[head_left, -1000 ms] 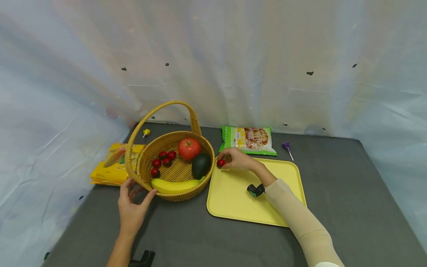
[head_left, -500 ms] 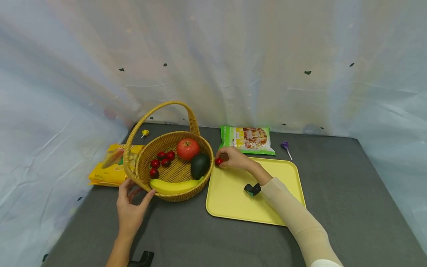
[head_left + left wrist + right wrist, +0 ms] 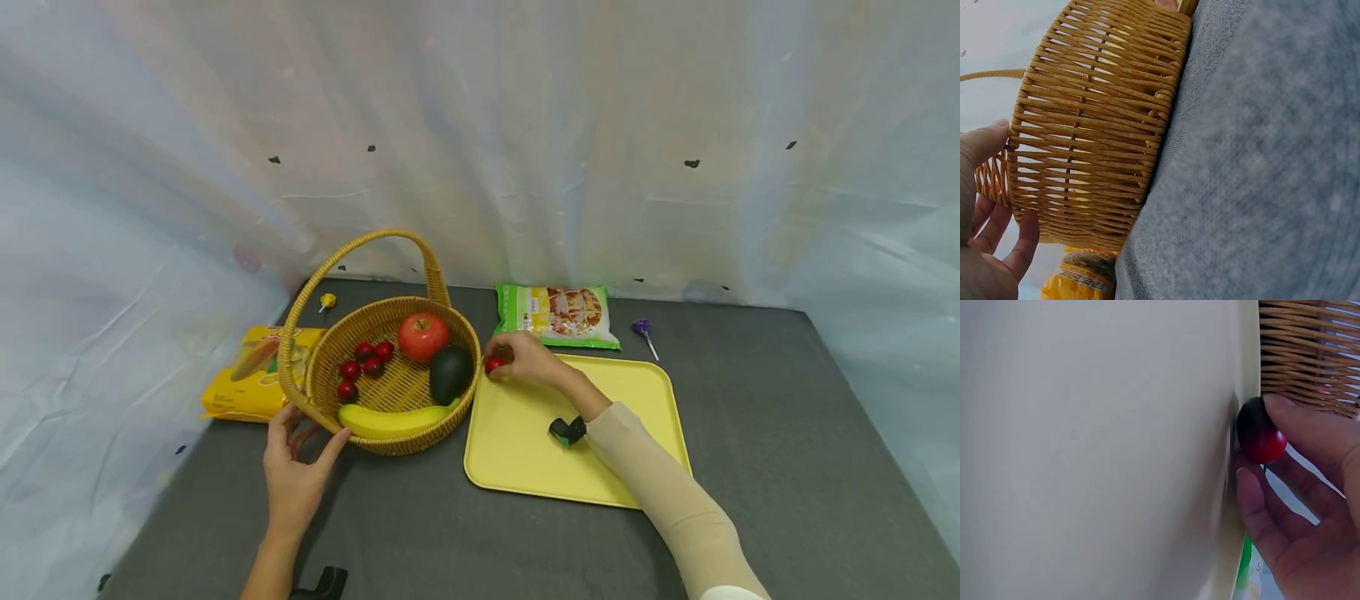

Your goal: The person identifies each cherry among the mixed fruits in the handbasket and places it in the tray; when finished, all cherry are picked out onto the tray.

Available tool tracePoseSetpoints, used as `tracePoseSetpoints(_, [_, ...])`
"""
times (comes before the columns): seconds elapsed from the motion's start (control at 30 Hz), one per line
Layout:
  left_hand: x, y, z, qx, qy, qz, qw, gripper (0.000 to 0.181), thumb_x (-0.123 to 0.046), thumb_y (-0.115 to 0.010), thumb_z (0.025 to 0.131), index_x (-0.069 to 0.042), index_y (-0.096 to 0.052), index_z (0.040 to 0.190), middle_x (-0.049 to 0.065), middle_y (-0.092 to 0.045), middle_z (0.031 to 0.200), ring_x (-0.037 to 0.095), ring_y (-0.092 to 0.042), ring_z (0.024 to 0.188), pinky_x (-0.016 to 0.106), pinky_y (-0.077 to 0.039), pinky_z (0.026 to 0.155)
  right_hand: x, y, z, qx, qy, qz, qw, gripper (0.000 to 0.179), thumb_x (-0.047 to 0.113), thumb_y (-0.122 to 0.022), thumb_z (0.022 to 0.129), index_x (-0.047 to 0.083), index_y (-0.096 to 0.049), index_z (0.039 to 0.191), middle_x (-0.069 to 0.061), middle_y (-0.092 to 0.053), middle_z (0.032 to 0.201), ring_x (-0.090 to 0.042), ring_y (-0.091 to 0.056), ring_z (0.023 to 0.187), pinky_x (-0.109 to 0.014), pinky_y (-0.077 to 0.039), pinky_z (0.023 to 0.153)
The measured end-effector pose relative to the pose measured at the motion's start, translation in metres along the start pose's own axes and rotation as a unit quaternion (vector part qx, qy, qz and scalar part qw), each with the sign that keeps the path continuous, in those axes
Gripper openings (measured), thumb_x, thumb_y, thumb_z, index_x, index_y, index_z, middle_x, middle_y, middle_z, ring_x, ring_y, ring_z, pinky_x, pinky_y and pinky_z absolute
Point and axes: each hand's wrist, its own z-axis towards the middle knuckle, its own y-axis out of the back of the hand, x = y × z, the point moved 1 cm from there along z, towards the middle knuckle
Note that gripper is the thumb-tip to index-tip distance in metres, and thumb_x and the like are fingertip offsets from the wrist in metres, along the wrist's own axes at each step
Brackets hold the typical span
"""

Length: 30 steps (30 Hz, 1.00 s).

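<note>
My left hand [image 3: 296,483] grips the near left rim of a round wicker basket [image 3: 408,443] at the foot of its tall handle. In the left wrist view, the thumb and fingers [image 3: 1027,234] lie on either side of the woven edge. A red apple [image 3: 423,337], a dark green avocado [image 3: 452,373], a yellow banana [image 3: 393,421] and several cherries [image 3: 347,391] lie in the basket. My right hand [image 3: 528,360] pinches a dark red cherry [image 3: 1260,430] between thumb and fingers. That cherry is at the far left corner of the yellow tray [image 3: 525,450], beside the basket.
Behind the tray lies a green and white food packet [image 3: 558,317]. A purple lollipop [image 3: 643,330] is to its right, and a yellow lollipop [image 3: 327,301] lies behind the basket. The yellow snack bag [image 3: 251,375] sits left of the basket. White sheeting [image 3: 480,150] surrounds the grey table [image 3: 765,433].
</note>
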Motion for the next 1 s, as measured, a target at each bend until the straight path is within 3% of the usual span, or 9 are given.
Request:
tracePoseSetpoints(0.27, [-0.001, -0.001, 0.000, 0.003, 0.001, 0.003, 1.0000, 0.075, 0.022, -0.078, 0.071, 0.011, -0.045, 0.137, 0.029, -0.051, 0.122, 0.015, -0.055, 0.110, 0.019, -0.051, 0.091, 0.007, 0.004, -0.002, 0.003, -0.015, 0.014, 0.9998, 0.027, 0.003, -0.080, 0.084, 0.001, -0.070, 0.109, -0.015, -0.069, 0.106, -0.022, -0.068, 0.088, -0.029, -0.057, 0.075])
tracePoseSetpoints(0.37, [0.000, -0.001, 0.001, 0.003, -0.001, 0.003, 1.0000, 0.074, 0.022, -0.078, 0.071, 0.012, -0.046, 0.137, 0.030, -0.051, 0.122, 0.016, -0.055, 0.110, 0.020, -0.051, 0.091, 0.013, 0.012, -0.004, -0.015, -0.016, 0.007, 0.9997, 0.026, 0.004, -0.077, 0.087, 0.000, -0.070, 0.112, -0.018, -0.068, 0.110, -0.025, -0.067, 0.089, -0.030, -0.056, 0.072])
tracePoseSetpoints(0.53, [0.000, -0.001, 0.000, -0.005, -0.009, 0.003, 0.9999, 0.075, 0.024, -0.078, 0.070, 0.011, -0.046, 0.137, 0.025, -0.053, 0.123, 0.017, -0.056, 0.110, 0.018, -0.051, 0.090, 0.038, 0.022, 0.007, -0.066, 0.041, 0.020, 0.9968, 0.020, 0.005, -0.074, 0.090, 0.001, -0.070, 0.109, -0.015, -0.068, 0.104, -0.026, -0.063, 0.083, -0.030, -0.052, 0.064])
tracePoseSetpoints(0.63, [-0.002, -0.001, 0.000, -0.009, -0.013, 0.004, 0.9999, 0.076, 0.024, -0.078, 0.069, 0.010, -0.047, 0.136, 0.022, -0.054, 0.122, 0.018, -0.057, 0.108, 0.016, -0.051, 0.089, 0.064, 0.021, 0.024, -0.057, 0.087, 0.053, 0.9932, 0.018, 0.004, -0.071, 0.092, -0.003, -0.069, 0.109, -0.016, -0.068, 0.101, -0.026, -0.063, 0.083, -0.030, -0.052, 0.065])
tracePoseSetpoints(0.73, [-0.002, -0.002, 0.000, -0.009, -0.011, 0.005, 0.9999, 0.075, 0.023, -0.078, 0.069, 0.010, -0.048, 0.136, 0.024, -0.054, 0.121, 0.018, -0.057, 0.108, 0.017, -0.052, 0.089, 0.093, 0.015, 0.046, 0.005, 0.111, 0.075, 0.9909, 0.022, 0.006, -0.069, 0.094, -0.004, -0.068, 0.113, -0.019, -0.068, 0.108, -0.026, -0.065, 0.091, -0.030, -0.056, 0.076])
tracePoseSetpoints(0.83, [0.001, -0.001, 0.001, -0.009, -0.012, 0.002, 0.9999, 0.074, 0.024, -0.078, 0.069, 0.011, -0.047, 0.136, 0.027, -0.053, 0.121, 0.017, -0.057, 0.108, 0.018, -0.052, 0.089, 0.119, 0.004, 0.071, 0.106, 0.118, 0.063, 0.9854, 0.027, 0.010, -0.069, 0.095, -0.002, -0.067, 0.120, -0.017, -0.068, 0.114, -0.024, -0.065, 0.099, -0.026, -0.055, 0.085])
tracePoseSetpoints(1.0, [0.003, 0.000, 0.000, -0.007, -0.011, 0.002, 0.9999, 0.074, 0.024, -0.077, 0.070, 0.011, -0.047, 0.136, 0.027, -0.052, 0.121, 0.019, -0.057, 0.108, 0.018, -0.052, 0.089, 0.143, -0.026, 0.106, 0.247, 0.100, 0.058, 0.9621, 0.036, 0.011, -0.070, 0.095, -0.002, -0.063, 0.128, -0.016, -0.067, 0.117, -0.023, -0.064, 0.105, -0.021, -0.053, 0.088])
